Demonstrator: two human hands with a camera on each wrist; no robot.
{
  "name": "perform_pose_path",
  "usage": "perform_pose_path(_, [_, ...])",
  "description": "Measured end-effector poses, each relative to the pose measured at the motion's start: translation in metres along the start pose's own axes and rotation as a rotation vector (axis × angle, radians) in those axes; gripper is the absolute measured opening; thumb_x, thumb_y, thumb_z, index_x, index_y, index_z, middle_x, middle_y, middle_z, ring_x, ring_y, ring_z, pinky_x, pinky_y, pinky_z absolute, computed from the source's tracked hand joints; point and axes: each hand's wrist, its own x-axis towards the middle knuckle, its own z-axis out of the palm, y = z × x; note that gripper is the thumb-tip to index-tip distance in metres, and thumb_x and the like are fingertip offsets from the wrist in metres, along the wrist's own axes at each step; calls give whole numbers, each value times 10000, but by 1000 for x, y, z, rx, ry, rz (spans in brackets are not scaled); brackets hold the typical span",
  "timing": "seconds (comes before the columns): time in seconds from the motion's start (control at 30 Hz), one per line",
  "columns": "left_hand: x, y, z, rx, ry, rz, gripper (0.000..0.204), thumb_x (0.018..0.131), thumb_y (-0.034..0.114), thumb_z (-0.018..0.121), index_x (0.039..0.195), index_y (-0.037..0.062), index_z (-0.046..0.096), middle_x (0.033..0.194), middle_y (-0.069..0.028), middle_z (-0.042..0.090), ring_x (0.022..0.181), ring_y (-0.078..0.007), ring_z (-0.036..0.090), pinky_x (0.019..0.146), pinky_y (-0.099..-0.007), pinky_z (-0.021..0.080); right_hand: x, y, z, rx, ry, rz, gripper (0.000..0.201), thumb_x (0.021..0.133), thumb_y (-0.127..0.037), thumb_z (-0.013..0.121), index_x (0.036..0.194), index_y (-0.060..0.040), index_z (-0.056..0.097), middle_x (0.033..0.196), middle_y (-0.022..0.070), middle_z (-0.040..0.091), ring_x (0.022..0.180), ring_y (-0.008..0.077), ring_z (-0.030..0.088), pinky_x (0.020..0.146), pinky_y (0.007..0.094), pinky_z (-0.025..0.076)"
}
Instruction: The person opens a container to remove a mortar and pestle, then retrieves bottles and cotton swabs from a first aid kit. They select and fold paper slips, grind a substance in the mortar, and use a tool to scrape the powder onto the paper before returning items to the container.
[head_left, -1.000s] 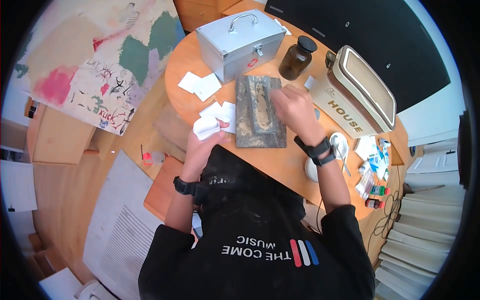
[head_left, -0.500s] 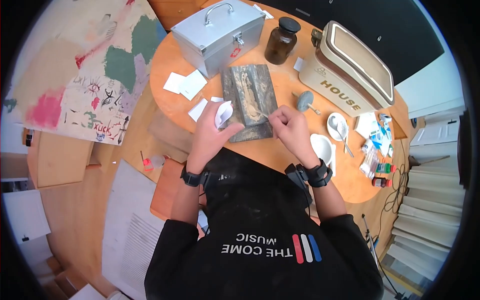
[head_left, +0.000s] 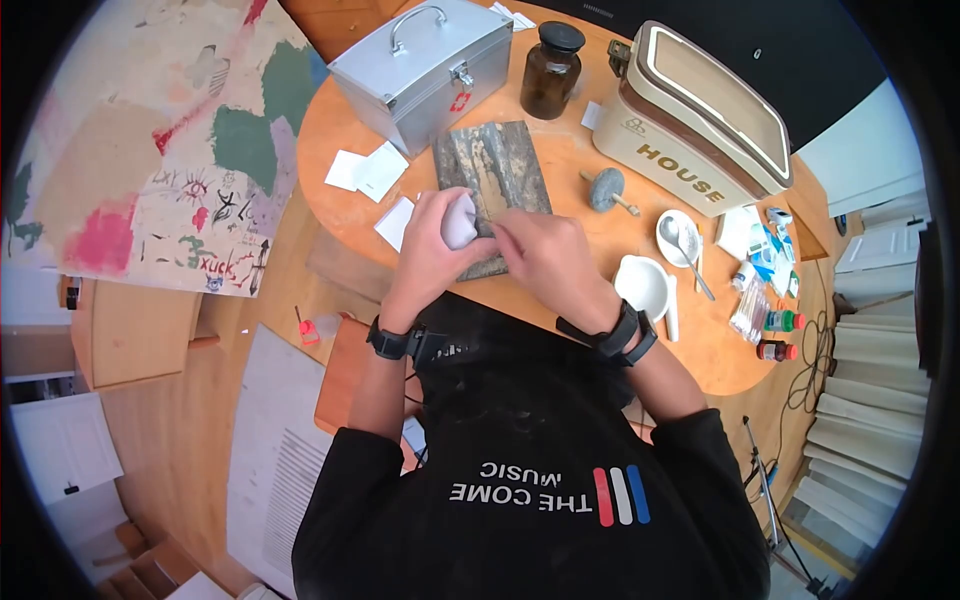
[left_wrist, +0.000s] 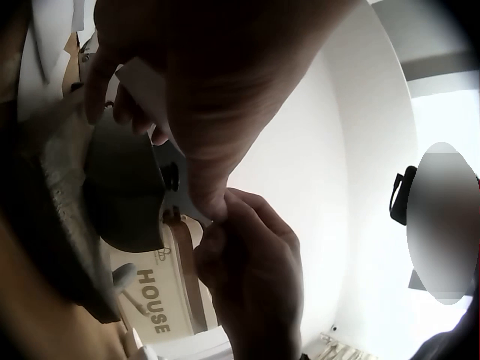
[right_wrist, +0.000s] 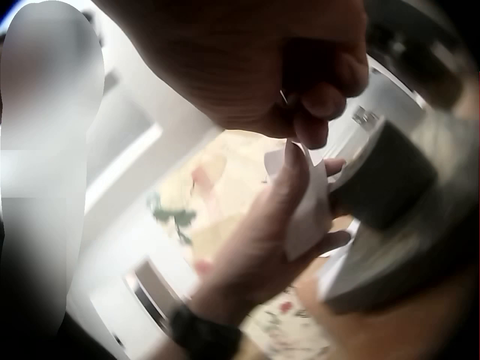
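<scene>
My left hand (head_left: 425,255) grips a folded white paper (head_left: 459,222) at the near left of a dark stone block (head_left: 525,180) with a powdery groove. My right hand (head_left: 560,260) meets it from the right, its fingertips close to the left thumb at the paper's edge. In the right wrist view, the right hand (right_wrist: 262,67) has curled fingers above the paper (right_wrist: 307,217); a thin glint shows between them, seemingly a slim tool mostly hidden by the fingers. The left wrist view shows the right hand's (left_wrist: 255,262) fingertips touching or nearly touching the left thumb.
Behind the block stand a silver case (head_left: 430,80) and a brown jar (head_left: 551,75). To the right are a HOUSE box (head_left: 690,130), a stone wheel (head_left: 605,189), white bowls (head_left: 643,285) and small bottles (head_left: 783,320). Paper squares (head_left: 380,172) lie left.
The right hand has moved from over the groove leftward and toward the body, up to the paper. The left hand has come up and right, over the block's near left edge.
</scene>
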Motion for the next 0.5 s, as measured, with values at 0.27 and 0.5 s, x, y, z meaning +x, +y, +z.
perform_pose_path(0.27, [-8,-14,-10,-440,-44,-232,531,809,198,893,1235,45,615,1087,-27,605,984,-112,579,861,-289,504,21,-4,-44,-124,13,-260,79,783,-17,657,835,-26,598,731,143,635,689,368,671,582,452,518])
perform_pose_path(0.5, [-7,-26,3,-290,114,-124,559,779,205,900,1235,36,624,1042,-18,635,955,-131,603,847,-305,505,20,27,-19,-200,-40,-265,121,800,2,682,916,-23,657,763,136,608,686,347,643,602,443,523])
